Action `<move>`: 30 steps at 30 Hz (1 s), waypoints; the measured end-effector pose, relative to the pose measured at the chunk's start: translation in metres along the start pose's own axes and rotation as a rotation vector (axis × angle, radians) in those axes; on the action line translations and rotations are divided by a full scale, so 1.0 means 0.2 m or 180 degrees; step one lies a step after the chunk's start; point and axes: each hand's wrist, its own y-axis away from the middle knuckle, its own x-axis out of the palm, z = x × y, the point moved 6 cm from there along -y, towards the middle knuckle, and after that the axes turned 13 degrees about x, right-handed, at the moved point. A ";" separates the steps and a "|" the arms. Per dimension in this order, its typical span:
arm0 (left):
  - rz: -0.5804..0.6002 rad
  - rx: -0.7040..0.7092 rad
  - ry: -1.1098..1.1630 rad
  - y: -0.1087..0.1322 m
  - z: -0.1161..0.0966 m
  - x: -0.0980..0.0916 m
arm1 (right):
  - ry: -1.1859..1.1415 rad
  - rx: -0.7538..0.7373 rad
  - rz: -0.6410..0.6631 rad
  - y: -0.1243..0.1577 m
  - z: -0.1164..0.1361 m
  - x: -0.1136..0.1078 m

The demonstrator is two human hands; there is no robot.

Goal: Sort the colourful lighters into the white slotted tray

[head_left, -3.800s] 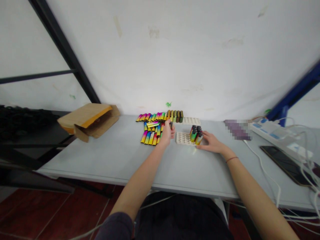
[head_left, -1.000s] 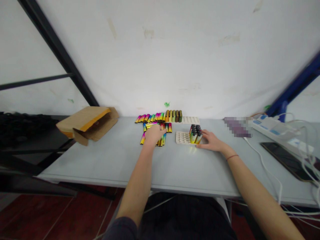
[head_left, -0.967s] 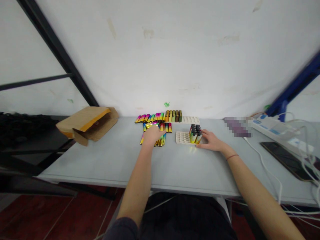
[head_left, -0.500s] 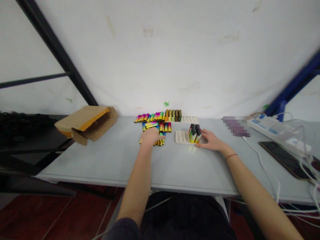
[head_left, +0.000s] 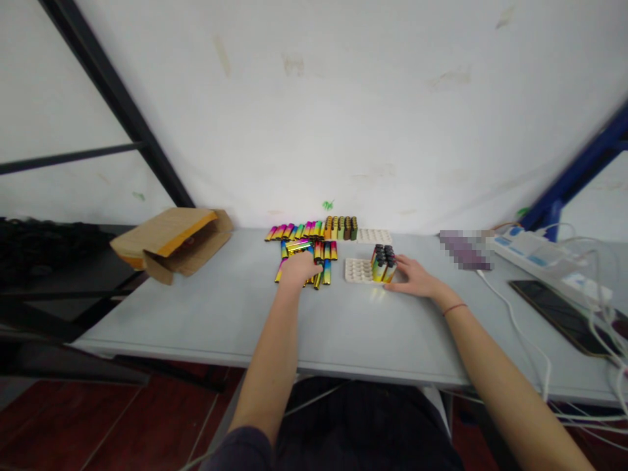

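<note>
My left hand point(head_left: 297, 267) is over a group of small shiny rainbow-coloured tubes point(head_left: 326, 272), the size of lighters, lying on the table. Its fingers curl down among them, and the back of the hand hides what they hold; the thumb points right. My right hand point(head_left: 415, 277) grips the right end of a white tray with round holes point(head_left: 358, 269), thumb at the near edge and fingers at the far side. Several upright coloured tubes with black tops point(head_left: 383, 263) stand in the tray's right part, while the holes to the left are bare.
Behind lie more shiny tubes point(head_left: 294, 231) in a row, beside upright gold-and-dark tubes point(head_left: 341, 227) and a second white tray point(head_left: 374, 235). An opened cardboard package point(head_left: 169, 239) is at left. At right are a phone point(head_left: 559, 314), a power strip point(head_left: 544, 261) and white cables point(head_left: 515, 324).
Under my left hand, some shiny tubes have shifted, and one now lies apart to the right of the thumb. My right hand and the tray stay in place.
</note>
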 end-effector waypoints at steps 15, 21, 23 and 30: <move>-0.0310 0.0467 0.0940 -0.01 -0.02 -0.01 | -0.0071 0.0009 -0.0004 0.00 0.00 -0.01; -0.0488 0.1145 0.2356 -0.06 0.03 -0.04 | -0.0034 0.0019 0.0046 0.00 0.01 -0.01; -0.0642 0.1161 0.2887 -0.09 0.04 -0.03 | -0.0055 -0.0001 0.0033 0.00 0.01 -0.01; -0.0824 0.0852 0.5050 -0.16 -0.04 0.07 | -0.0038 -0.0038 -0.0004 0.00 -0.01 0.00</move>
